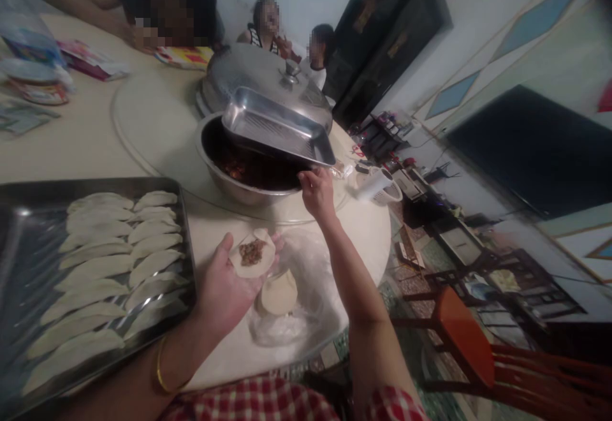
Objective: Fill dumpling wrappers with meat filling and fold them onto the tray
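Observation:
On my left hand [229, 293], palm up, lies a round dumpling wrapper [238, 268] with a mound of minced filling [252, 252] in its middle. The fingers support it from below and at its far edge. My right hand [318, 191] is closed in a pinch at the right rim of a metal bowl [229, 194], just under the corner of a metal tray [282, 124]. What its fingers grip is hidden. Dark filling shows inside the bowl. Below my hands, a stack of wrappers [278, 293] rests on a clear plastic bag [310, 280].
At left, a large metal tray [187, 236] holds rows of folded dumplings [95, 268]. Behind the bowl stands a lidded pan [258, 67] on the turntable [138, 127]. A white basket [393, 192] sits at the table's right edge. An orange chair [461, 338] is at right; people sit opposite.

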Demonstrator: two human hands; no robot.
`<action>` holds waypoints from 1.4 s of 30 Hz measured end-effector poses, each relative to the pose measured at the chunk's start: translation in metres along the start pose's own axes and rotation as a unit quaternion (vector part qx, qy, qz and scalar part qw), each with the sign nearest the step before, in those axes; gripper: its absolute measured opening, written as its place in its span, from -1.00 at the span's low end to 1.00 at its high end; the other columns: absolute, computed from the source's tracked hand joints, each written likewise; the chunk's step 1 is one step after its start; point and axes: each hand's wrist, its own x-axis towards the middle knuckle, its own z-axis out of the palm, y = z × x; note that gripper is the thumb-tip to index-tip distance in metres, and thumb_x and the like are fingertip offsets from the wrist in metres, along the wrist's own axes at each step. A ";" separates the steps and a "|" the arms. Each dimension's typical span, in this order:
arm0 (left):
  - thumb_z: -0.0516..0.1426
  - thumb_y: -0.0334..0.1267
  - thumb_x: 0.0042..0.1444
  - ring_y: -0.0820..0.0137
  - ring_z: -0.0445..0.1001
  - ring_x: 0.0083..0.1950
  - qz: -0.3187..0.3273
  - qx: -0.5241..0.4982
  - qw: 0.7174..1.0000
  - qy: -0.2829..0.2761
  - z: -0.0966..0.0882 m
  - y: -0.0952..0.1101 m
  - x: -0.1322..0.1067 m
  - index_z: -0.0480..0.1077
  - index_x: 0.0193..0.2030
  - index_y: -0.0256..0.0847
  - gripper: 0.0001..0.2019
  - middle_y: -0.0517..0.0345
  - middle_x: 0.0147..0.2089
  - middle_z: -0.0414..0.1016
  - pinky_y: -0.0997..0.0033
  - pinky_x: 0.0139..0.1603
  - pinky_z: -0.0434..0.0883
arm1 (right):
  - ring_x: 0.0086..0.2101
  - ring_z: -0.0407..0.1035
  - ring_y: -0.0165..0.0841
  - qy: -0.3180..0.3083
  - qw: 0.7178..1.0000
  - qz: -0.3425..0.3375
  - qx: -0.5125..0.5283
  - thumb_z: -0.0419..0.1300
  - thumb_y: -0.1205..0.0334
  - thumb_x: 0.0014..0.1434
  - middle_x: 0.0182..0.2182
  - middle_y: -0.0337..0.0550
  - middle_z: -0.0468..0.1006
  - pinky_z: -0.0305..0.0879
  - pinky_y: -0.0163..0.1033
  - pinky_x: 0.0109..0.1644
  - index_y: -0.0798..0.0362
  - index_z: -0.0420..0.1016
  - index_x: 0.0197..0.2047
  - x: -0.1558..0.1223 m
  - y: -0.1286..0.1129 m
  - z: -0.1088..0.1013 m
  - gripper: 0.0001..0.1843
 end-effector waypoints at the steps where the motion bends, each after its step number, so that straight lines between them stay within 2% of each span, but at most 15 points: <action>1: -0.09 -0.10 0.32 0.07 0.58 0.00 0.000 0.001 1.000 0.001 0.001 0.000 0.000 0.22 0.27 -0.54 -0.44 -0.39 0.03 0.54 0.24 -0.18 0.59 | -0.22 0.24 -0.26 0.011 1.000 -0.001 0.005 0.02 0.19 0.32 -0.36 -0.12 0.39 0.17 -0.12 -0.02 0.01 0.61 -0.25 0.000 -0.001 -0.001 -0.69; 5: -0.07 -0.14 0.32 0.08 0.58 0.02 -0.005 0.001 1.000 0.010 0.003 0.001 -0.002 0.21 0.29 -0.52 -0.46 -0.39 0.06 0.52 0.22 -0.17 0.59 | -0.23 0.25 -0.27 -0.006 1.000 0.013 0.000 0.04 0.19 0.32 -0.36 -0.12 0.42 0.19 -0.15 -0.04 -0.01 0.62 -0.20 0.003 -0.004 0.001 -0.70; 8: -0.08 -0.15 0.32 0.08 0.58 0.00 0.006 0.009 1.000 0.016 0.004 0.000 -0.003 0.19 0.30 -0.52 -0.47 -0.39 0.04 0.53 0.22 -0.17 0.59 | -0.30 0.27 -0.28 -0.036 0.999 0.029 -0.010 0.09 0.21 0.28 -0.44 -0.12 0.41 0.19 -0.15 -0.09 0.01 0.64 -0.29 0.009 -0.009 0.008 -0.72; 11: -0.09 -0.16 0.33 0.09 0.60 -0.04 0.012 0.009 1.000 0.016 0.005 0.000 -0.003 0.18 0.30 -0.52 -0.47 -0.38 0.00 0.55 0.22 -0.20 0.59 | -0.33 0.28 -0.28 -0.039 0.999 0.034 -0.007 0.11 0.21 0.26 -0.49 -0.13 0.40 0.19 -0.14 -0.10 0.01 0.63 -0.37 0.013 -0.012 0.012 -0.72; 13: -0.09 -0.16 0.33 0.08 0.61 -0.05 0.011 0.012 1.000 0.009 0.005 -0.001 -0.003 0.18 0.29 -0.52 -0.48 -0.38 -0.02 0.55 0.21 -0.21 0.59 | -0.32 0.29 -0.27 -0.031 0.999 0.044 -0.002 0.12 0.24 0.25 -0.47 -0.11 0.42 0.20 -0.14 -0.09 0.03 0.63 -0.37 0.012 -0.011 0.012 -0.73; 18: -0.09 -0.16 0.33 0.10 0.61 -0.06 0.005 0.037 0.999 0.001 0.005 -0.002 -0.005 0.19 0.29 -0.49 -0.49 -0.37 -0.03 0.56 0.22 -0.22 0.59 | -0.17 0.32 -0.24 0.029 0.995 0.089 0.022 0.09 0.34 0.22 -0.25 -0.02 0.50 0.23 -0.12 0.00 0.06 0.60 -0.16 0.001 -0.004 0.006 -0.75; 21: -0.08 -0.16 0.33 0.10 0.61 -0.05 -0.002 0.037 0.999 -0.003 0.005 -0.003 -0.006 0.19 0.29 -0.47 -0.49 -0.38 0.01 0.54 0.21 -0.21 0.59 | -0.10 0.33 -0.25 0.060 0.992 0.100 0.044 0.10 0.30 0.23 -0.18 0.00 0.51 0.24 -0.12 0.07 0.09 0.57 -0.11 -0.009 -0.004 0.000 -0.75; 25: -0.07 -0.15 0.32 0.08 0.59 -0.01 0.004 0.025 1.000 -0.012 0.005 -0.003 -0.007 0.18 0.31 -0.45 -0.48 -0.39 0.06 0.52 0.19 -0.20 0.59 | -0.10 0.36 -0.29 0.100 0.987 0.100 0.081 0.07 0.23 0.27 -0.16 -0.03 0.52 0.28 -0.13 0.07 0.06 0.53 -0.05 -0.042 -0.012 -0.016 -0.73; 28: -0.08 -0.15 0.32 0.07 0.59 -0.02 0.008 0.026 0.999 -0.021 0.003 -0.003 -0.007 0.19 0.31 -0.46 -0.48 -0.37 0.04 0.53 0.19 -0.21 0.59 | -0.09 0.38 -0.30 0.134 0.975 0.101 0.147 0.08 0.19 0.27 -0.18 -0.05 0.53 0.32 -0.11 0.06 0.03 0.56 -0.10 -0.082 -0.016 -0.029 -0.74; 32: -0.09 -0.15 0.33 0.06 0.60 -0.05 0.001 0.043 0.998 -0.037 0.000 -0.005 -0.005 0.16 0.31 -0.52 -0.46 -0.37 -0.03 0.56 0.18 -0.21 0.59 | -0.14 0.42 -0.30 0.166 0.957 0.147 0.186 0.09 0.17 0.27 -0.21 -0.07 0.56 0.39 -0.13 -0.06 0.01 0.57 -0.14 -0.141 -0.018 -0.043 -0.75; 35: -0.10 -0.15 0.33 0.06 0.59 -0.02 -0.007 0.062 0.996 -0.062 -0.001 -0.008 -0.005 0.13 0.33 -0.53 -0.44 -0.38 -0.01 0.56 0.15 -0.16 0.59 | -0.17 0.44 -0.32 0.189 0.947 0.162 0.202 0.10 0.20 0.26 -0.25 -0.10 0.57 0.41 -0.14 -0.08 -0.01 0.57 -0.17 -0.174 -0.025 -0.049 -0.78; 39: -0.08 -0.14 0.32 0.03 0.57 0.03 -0.043 0.104 0.990 -0.083 0.002 -0.016 -0.013 0.13 0.33 -0.54 -0.44 -0.38 0.03 0.54 0.11 -0.11 0.58 | -0.17 0.45 -0.34 0.204 0.942 0.149 0.222 0.11 0.24 0.25 -0.26 -0.12 0.57 0.43 -0.17 -0.09 -0.03 0.56 -0.17 -0.201 -0.041 -0.057 -0.81; 42: -0.07 -0.14 0.32 0.03 0.55 0.06 -0.067 0.124 0.987 -0.081 0.004 -0.024 -0.025 0.15 0.33 -0.55 -0.43 -0.38 0.05 0.53 0.14 -0.10 0.58 | -0.17 0.44 -0.35 0.224 0.936 0.160 0.218 0.10 0.28 0.25 -0.27 -0.13 0.57 0.42 -0.19 -0.09 -0.02 0.56 -0.17 -0.214 -0.044 -0.069 -0.80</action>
